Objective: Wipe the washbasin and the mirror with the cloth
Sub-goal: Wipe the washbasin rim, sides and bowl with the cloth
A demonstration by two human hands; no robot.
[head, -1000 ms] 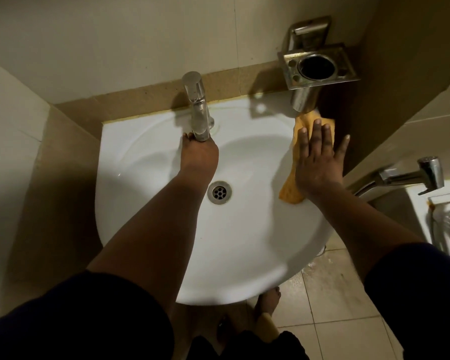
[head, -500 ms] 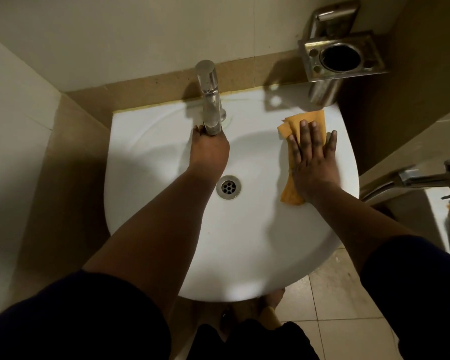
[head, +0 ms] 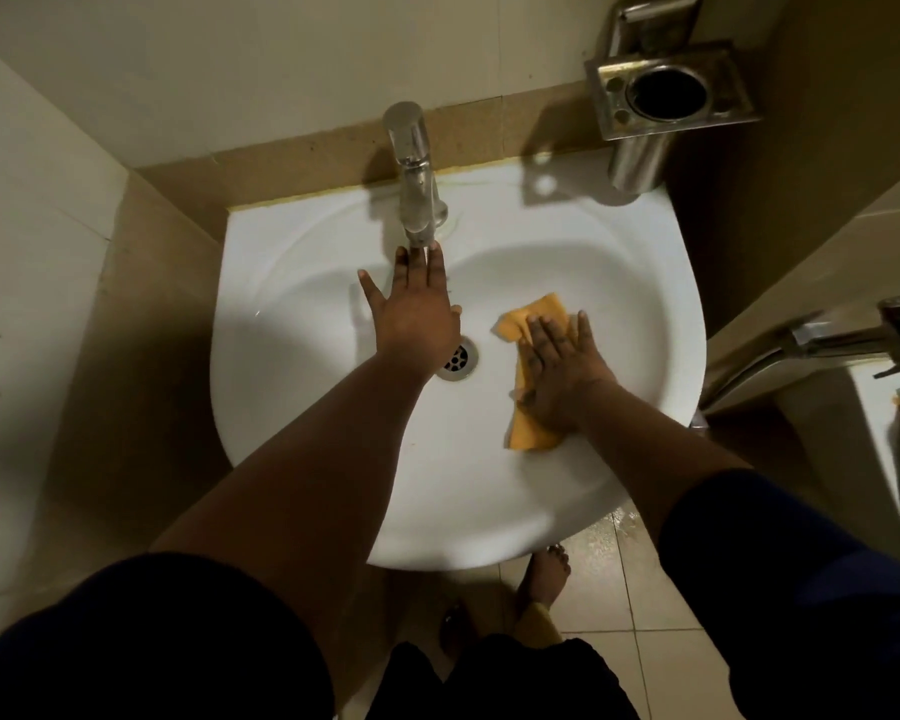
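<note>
A white washbasin (head: 292,387) fills the middle of the view, with a metal tap (head: 414,174) at its back rim and a drain (head: 459,361) in the bowl. An orange cloth (head: 528,324) lies in the bowl right of the drain. My right hand (head: 557,368) lies flat on the cloth, fingers pointing up and left, and presses it against the basin. My left hand (head: 417,309) hovers over the bowl just below the tap spout, fingers spread and holding nothing. No mirror is in view.
A steel holder with a cup (head: 666,96) hangs on the wall above the basin's back right corner. A second metal tap (head: 853,337) juts out at the right over another white fixture. Tiled walls close in at left and back. A bare foot (head: 544,576) stands on the floor tiles.
My left hand has let go of the tap and opened over the bowl. My right hand has slid the cloth from the back right rim down towards the drain.
</note>
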